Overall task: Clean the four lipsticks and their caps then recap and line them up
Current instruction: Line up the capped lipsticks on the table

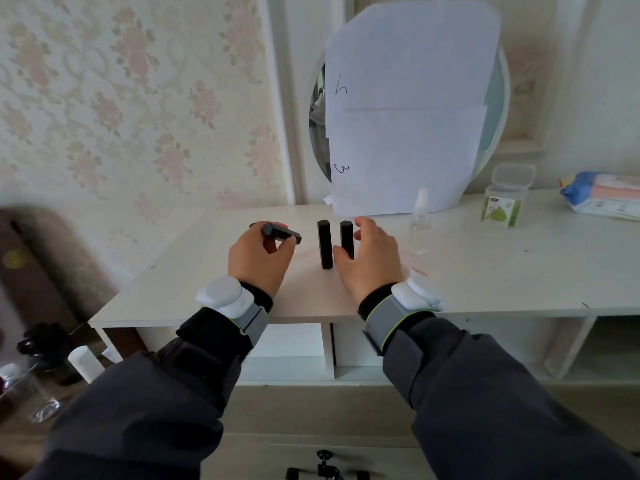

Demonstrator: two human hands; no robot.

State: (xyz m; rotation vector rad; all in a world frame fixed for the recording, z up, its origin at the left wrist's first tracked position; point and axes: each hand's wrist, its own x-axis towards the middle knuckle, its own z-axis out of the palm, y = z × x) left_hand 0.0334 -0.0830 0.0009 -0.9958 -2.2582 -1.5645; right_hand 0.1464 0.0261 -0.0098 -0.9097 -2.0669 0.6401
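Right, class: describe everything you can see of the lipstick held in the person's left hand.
The held lipstick is a slim black tube with flat faceted sides, plastic by its look, capped and closed. It lies roughly level, tilted a little down toward the right, lifted above the white tabletop. The left hand pinches it near its left end with curled fingers; its right end juts free. It stands apart from the two upright lipsticks to its right.
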